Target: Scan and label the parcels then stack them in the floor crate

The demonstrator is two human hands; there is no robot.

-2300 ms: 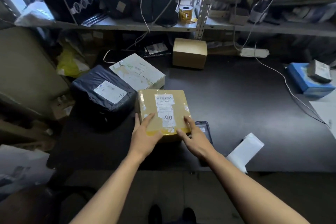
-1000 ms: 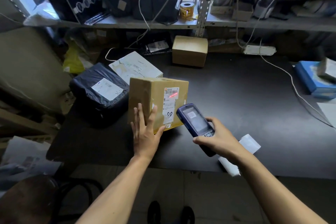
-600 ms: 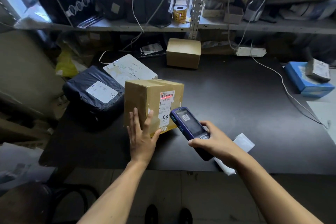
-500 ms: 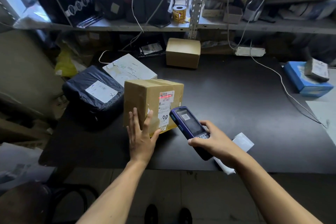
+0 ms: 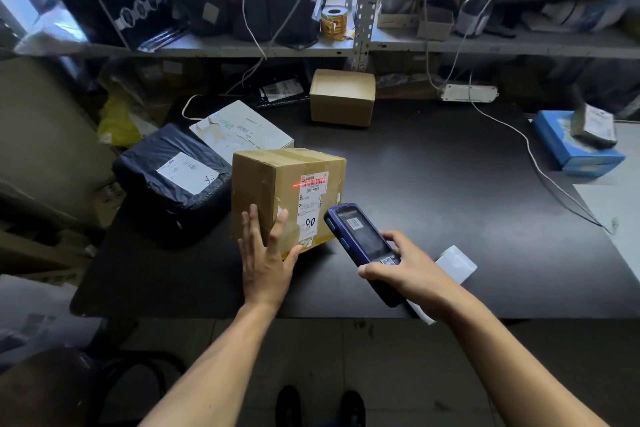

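Note:
A brown cardboard parcel (image 5: pixel 273 184) stands tipped up on the black table (image 5: pixel 433 191), its white shipping label facing me. A red scan line crosses the barcode at the label's top. My left hand (image 5: pixel 266 253) presses flat against the parcel's near face with straight fingers. My right hand (image 5: pixel 405 270) grips a blue handheld scanner (image 5: pixel 360 243), pointed at the label. A black poly-bag parcel (image 5: pixel 173 177) and a flat white box parcel (image 5: pixel 239 132) lie to the left. A small brown box (image 5: pixel 341 97) sits at the back. No floor crate is in view.
White label paper (image 5: pixel 453 263) lies under my right wrist. A blue box (image 5: pixel 571 149) with a small grey parcel (image 5: pixel 594 125) on it sits at the right edge. A power strip (image 5: pixel 469 92) and trailing cable lie at the back. A cluttered shelf (image 5: pixel 346 48) overhangs the table.
The parcel was tipped from lying flat to standing on edge, and my right hand picked up the scanner. Over the last half second the scan line stays on the barcode; both hands hold still.

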